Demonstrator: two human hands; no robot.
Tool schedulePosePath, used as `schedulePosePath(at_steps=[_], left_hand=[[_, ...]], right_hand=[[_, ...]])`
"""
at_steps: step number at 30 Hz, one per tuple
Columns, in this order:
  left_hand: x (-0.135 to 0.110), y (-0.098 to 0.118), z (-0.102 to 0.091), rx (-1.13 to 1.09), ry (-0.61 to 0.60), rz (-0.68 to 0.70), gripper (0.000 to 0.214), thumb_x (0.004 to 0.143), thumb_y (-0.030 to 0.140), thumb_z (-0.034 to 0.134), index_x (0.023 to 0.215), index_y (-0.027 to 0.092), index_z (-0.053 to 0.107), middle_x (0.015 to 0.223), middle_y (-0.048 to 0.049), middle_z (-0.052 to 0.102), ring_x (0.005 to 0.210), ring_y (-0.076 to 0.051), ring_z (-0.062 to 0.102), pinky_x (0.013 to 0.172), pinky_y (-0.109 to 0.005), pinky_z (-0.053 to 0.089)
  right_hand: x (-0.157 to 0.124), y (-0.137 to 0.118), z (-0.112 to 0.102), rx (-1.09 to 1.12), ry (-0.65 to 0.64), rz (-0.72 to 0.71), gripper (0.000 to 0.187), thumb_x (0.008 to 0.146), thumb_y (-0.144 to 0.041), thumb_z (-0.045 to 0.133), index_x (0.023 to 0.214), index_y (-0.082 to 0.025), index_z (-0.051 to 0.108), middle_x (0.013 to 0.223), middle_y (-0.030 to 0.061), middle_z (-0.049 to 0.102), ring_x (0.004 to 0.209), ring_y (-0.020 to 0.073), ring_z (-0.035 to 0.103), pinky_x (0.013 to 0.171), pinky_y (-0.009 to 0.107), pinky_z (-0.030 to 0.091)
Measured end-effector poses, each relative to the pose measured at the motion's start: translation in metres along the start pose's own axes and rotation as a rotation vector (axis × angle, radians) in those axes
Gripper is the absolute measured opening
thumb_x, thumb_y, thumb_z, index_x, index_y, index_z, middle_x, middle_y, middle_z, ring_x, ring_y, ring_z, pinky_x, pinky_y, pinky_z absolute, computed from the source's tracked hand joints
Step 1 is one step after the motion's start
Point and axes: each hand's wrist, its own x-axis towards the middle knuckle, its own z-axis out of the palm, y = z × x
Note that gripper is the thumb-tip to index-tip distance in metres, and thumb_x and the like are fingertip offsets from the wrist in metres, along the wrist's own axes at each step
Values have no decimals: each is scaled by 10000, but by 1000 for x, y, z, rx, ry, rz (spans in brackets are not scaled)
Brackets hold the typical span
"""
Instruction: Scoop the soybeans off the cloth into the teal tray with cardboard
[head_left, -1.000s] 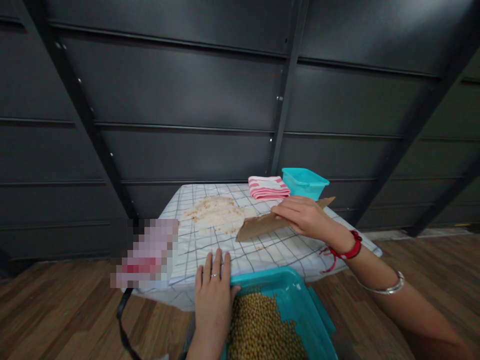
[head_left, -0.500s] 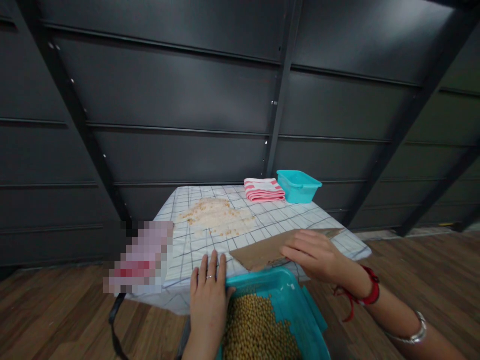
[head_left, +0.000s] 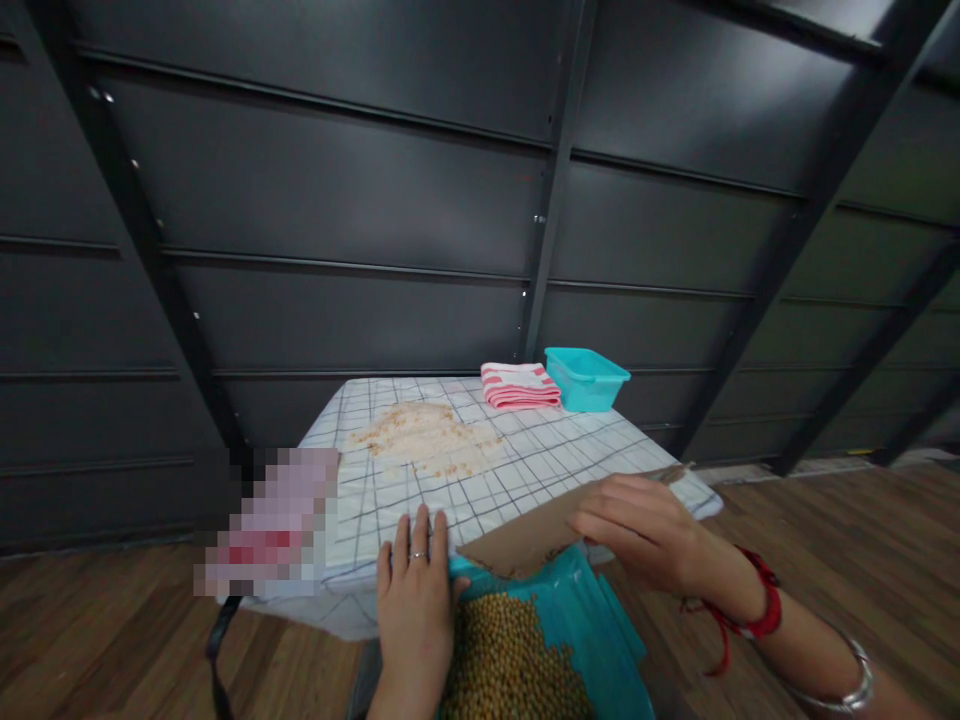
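My right hand grips a strip of brown cardboard, its lower edge over the near rim of a teal plastic basin. Soybeans fill much of that basin, which sits against the table's near edge. My left hand lies flat with fingers stretched on the tablecloth's edge, its thumb by the basin's left rim. Farther back, a pile of pale flour-like powder mixed with some beans spreads over the checked white tablecloth.
A folded pink-and-white striped towel lies at the table's back, beside a smaller turquoise tub. On the left edge is a blurred-out pinkish item with a black strap hanging below. A dark panelled wall stands behind.
My right hand has brought the cardboard nearer to me, so its lower edge now overlaps the basin's rim. My left hand stays in place. The view has shifted slightly.
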Motion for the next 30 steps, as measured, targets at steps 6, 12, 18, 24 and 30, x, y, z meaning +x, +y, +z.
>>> schedulePosePath(at_steps=[6, 12, 18, 24, 30], left_hand=[[1, 2, -4, 13, -43, -7, 508, 716, 211, 558, 1220, 192, 494, 1306, -90, 504, 1192, -285, 444, 948, -458, 394], [2, 4, -7, 10, -102, -27, 512, 737, 226, 544, 1242, 185, 468, 1335, -95, 469, 1215, -284, 419, 971, -468, 375], [1, 5, -10, 53, -71, -22, 481, 765, 100, 419, 1235, 189, 475, 1314, -76, 492, 1199, -252, 444, 960, -444, 391], [2, 6, -13, 75, -78, -15, 494, 757, 74, 396, 1234, 178, 477, 1312, -77, 487, 1195, -266, 449, 949, -444, 401], [2, 6, -10, 45, -104, -31, 494, 752, 204, 504, 1244, 188, 466, 1335, -84, 466, 1217, -274, 421, 973, -449, 372]], right_hand=[[-3, 10, 5, -105, 15, -21, 136, 847, -82, 400, 866, -140, 522, 659, 32, 568, 644, 121, 457, 584, 256, 374], [-4, 4, -1, -29, -17, 9, 179, 871, -107, 353, 825, -147, 521, 645, 26, 552, 619, 113, 434, 571, 248, 354], [2, -10, -15, 169, -47, 129, 276, 914, -167, 301, 735, -167, 511, 573, -12, 495, 549, 88, 396, 531, 226, 320], [2, -13, -17, 154, -32, 96, 280, 920, -177, 296, 758, -151, 523, 572, -4, 514, 539, 90, 401, 518, 240, 315], [0, 2, -4, -155, 29, -89, 251, 886, -101, 305, 838, -122, 551, 648, 33, 584, 622, 117, 462, 575, 254, 378]])
